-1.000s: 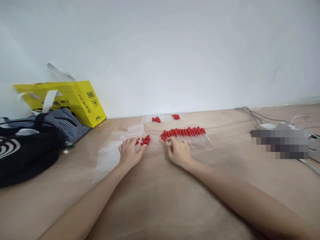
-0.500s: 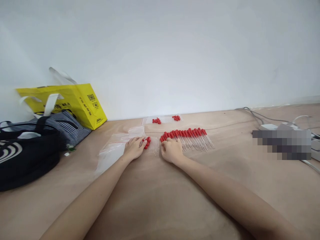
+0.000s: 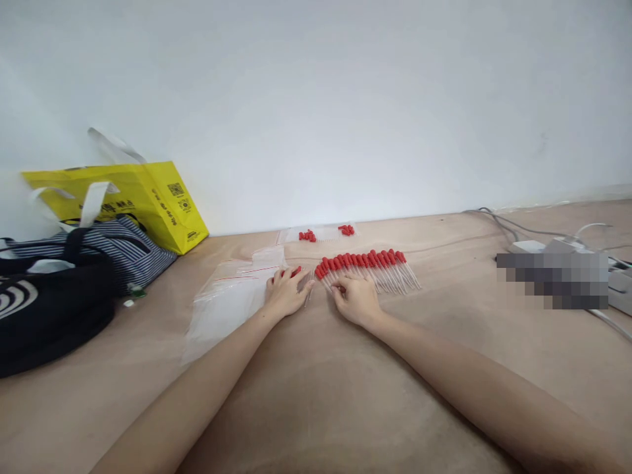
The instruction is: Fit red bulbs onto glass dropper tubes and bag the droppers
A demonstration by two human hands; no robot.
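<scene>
Droppers (image 3: 375,260) with red rubber bulbs and thin clear tubes lie side by side in a slanting row on the table. My right hand (image 3: 359,299) is closed at the row's left end, its thumb and forefinger pinching the tube of a dropper there. To the left, my left hand (image 3: 288,293) rests palm down with fingers apart, over loose red bulbs (image 3: 296,270) and a few bare clear tubes (image 3: 309,296). It covers most of them. Its thumb is close to the tubes.
Clear zip bags (image 3: 224,303) lie flat left of my left hand. Near the wall are more red bulbs (image 3: 307,236) and tubes on a bag. A yellow bag (image 3: 178,217), a striped bag (image 3: 118,247) and a black bag (image 3: 59,309) stand left. Cables and white adapters (image 3: 530,247) lie right.
My left hand has moved right, from beside the loose bulbs to over them and the bare tubes. My right hand has shifted slightly right, along the leftmost dropper's tube.
</scene>
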